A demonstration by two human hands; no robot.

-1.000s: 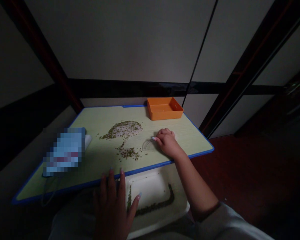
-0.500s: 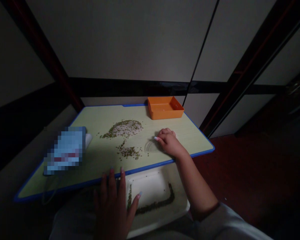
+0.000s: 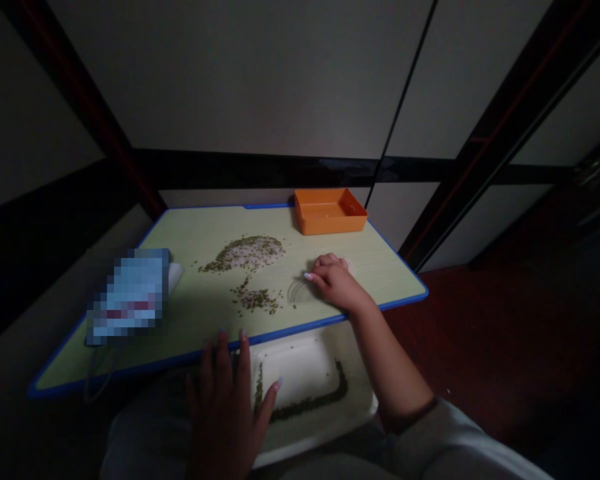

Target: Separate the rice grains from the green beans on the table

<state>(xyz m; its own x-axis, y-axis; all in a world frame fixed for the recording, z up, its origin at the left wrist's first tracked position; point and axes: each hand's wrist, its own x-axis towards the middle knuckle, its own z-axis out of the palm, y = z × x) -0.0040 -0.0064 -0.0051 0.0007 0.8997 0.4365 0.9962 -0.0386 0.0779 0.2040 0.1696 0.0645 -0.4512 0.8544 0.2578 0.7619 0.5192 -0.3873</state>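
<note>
My right hand (image 3: 334, 280) rests on the pale green table (image 3: 200, 313), fingers curled on a clear half-round plastic piece (image 3: 300, 292) beside a small pile of green beans (image 3: 255, 299). A larger patch of beans mixed with white grains (image 3: 247, 251) lies farther back. My left hand (image 3: 227, 407) lies flat with fingers spread on the left rim of a white tray (image 3: 300, 367) below the table's near edge. The tray holds a line of green beans (image 3: 310, 403) along its near side.
An orange tray (image 3: 329, 211) stands at the table's far right corner. A blurred bluish object (image 3: 130, 293) lies on the table's left part, a cord hanging from it over the blue edge. A dark-framed wall rises behind; dark red floor lies to the right.
The right hand and the clear piece shifted slightly toward the small bean pile. The left hand stays on the tray rim. The view dipped a little.
</note>
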